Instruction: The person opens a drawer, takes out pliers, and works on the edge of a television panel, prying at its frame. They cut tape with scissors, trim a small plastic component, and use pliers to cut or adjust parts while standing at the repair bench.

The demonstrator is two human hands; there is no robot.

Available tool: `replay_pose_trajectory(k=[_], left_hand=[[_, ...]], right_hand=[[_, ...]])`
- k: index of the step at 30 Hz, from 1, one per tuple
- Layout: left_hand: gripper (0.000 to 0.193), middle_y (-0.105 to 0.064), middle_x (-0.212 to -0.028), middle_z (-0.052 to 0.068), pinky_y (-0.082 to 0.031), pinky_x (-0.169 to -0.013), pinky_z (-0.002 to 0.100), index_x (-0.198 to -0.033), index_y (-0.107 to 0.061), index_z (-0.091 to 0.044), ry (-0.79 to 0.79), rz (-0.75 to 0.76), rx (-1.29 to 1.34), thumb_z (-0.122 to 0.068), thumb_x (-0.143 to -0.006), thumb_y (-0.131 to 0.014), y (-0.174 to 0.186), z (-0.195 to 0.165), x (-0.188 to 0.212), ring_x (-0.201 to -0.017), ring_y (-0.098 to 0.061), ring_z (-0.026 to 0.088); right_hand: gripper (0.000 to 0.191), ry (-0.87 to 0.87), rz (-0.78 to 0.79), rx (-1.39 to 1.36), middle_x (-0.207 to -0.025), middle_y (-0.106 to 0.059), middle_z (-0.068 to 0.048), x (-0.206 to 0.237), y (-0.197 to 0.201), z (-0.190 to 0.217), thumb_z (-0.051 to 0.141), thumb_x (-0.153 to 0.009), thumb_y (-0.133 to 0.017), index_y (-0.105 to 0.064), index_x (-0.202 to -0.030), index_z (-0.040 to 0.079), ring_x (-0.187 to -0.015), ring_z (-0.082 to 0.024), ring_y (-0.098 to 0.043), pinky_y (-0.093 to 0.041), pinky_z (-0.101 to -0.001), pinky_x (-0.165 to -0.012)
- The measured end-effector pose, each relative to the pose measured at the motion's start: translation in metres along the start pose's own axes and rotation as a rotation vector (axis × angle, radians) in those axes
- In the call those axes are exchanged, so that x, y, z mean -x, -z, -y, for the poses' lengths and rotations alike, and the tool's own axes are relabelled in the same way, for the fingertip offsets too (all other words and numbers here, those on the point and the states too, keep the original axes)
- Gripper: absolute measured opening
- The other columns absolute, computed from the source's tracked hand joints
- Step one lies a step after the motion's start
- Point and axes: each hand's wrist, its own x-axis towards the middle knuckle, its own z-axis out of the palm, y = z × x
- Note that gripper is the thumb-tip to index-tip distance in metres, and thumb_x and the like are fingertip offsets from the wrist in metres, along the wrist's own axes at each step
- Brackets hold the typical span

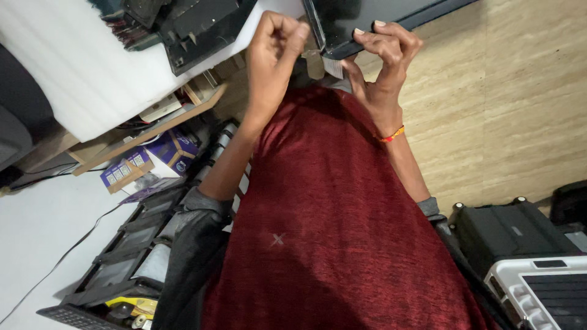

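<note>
Dark panel (367,18): flat, black, glossy, at the far top of the view, over a tan stone-look floor (513,110); near corner pinched between both hands; far end cut off by the frame.
White tag (333,66): small, hanging from the panel's near edge, just beside the right thumb.
Right hand (382,58): clamped on the panel's near edge, fingertips curled over the top, thumb beneath; orange thread band (391,134) round the wrist.
Left hand (275,46): curled into a loose fist at the panel's left corner, knuckles touching it; possibly pinching something small, too hidden to tell.
Red cloth (330,232): dark maroon, filling the near middle, below both forearms; grey sleeves pushed up at the elbows.
White foam sheet (79,67): far left, under a black open device (195,24) with exposed parts.
Wooden shelf (147,131): left of the left forearm, holding purple boxes (174,150).
Black trays (128,250): near left, in a stacked row, with a keyboard (73,316) at the near edge.
Black case (507,229): near right, beside a grey-white machine (544,290).
</note>
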Motion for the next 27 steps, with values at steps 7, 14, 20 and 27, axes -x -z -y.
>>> replay_pose_trajectory(k=[7,14,20,27], left_hand=[[0.025,-0.073,-0.086,0.007,-0.064,-0.075,0.028,-0.101,-0.069,0.000,0.398,0.286,0.190,-0.025,-0.103,-0.073,0.005,0.008,-0.011,-0.077,-0.071,0.013],[0.032,-0.078,-0.099,0.017,-0.070,-0.077,0.034,-0.110,-0.069,0.008,0.644,0.563,0.233,-0.019,-0.095,-0.079,0.019,-0.008,-0.053,-0.087,-0.080,0.023],[0.037,-0.074,-0.108,0.014,-0.069,-0.080,0.036,-0.121,-0.064,0.005,0.804,0.798,0.311,-0.016,-0.093,-0.075,0.011,-0.010,-0.079,-0.094,-0.077,0.024],[0.038,-0.076,-0.116,0.024,-0.061,-0.098,0.044,-0.125,-0.066,0.015,0.867,0.908,0.521,-0.019,-0.107,-0.069,0.026,0.005,-0.088,-0.113,-0.077,0.034]], right_hand=[[0.062,-0.063,-0.023,-0.055,-0.137,-0.062,-0.007,0.001,-0.003,0.010,-0.002,-0.094,-0.092,-0.047,-0.135,0.012,-0.141,-0.028,-0.049,-0.048,-0.0427,-0.113],[0.059,-0.186,-0.086,-0.123,-0.131,-0.055,-0.020,0.005,-0.010,0.013,-0.007,-0.085,-0.089,-0.052,-0.128,0.007,-0.131,-0.036,-0.052,-0.052,-0.0462,-0.101],[0.059,-0.161,-0.107,-0.114,-0.140,-0.064,-0.013,0.008,-0.014,0.003,-0.009,-0.093,-0.085,-0.049,-0.135,0.011,-0.147,-0.032,-0.050,-0.049,-0.0427,-0.114],[0.057,-0.178,-0.176,-0.179,-0.144,-0.055,-0.015,0.013,-0.027,0.002,-0.003,-0.096,-0.091,-0.050,-0.135,0.005,-0.148,-0.030,-0.047,-0.056,-0.0418,-0.116]])
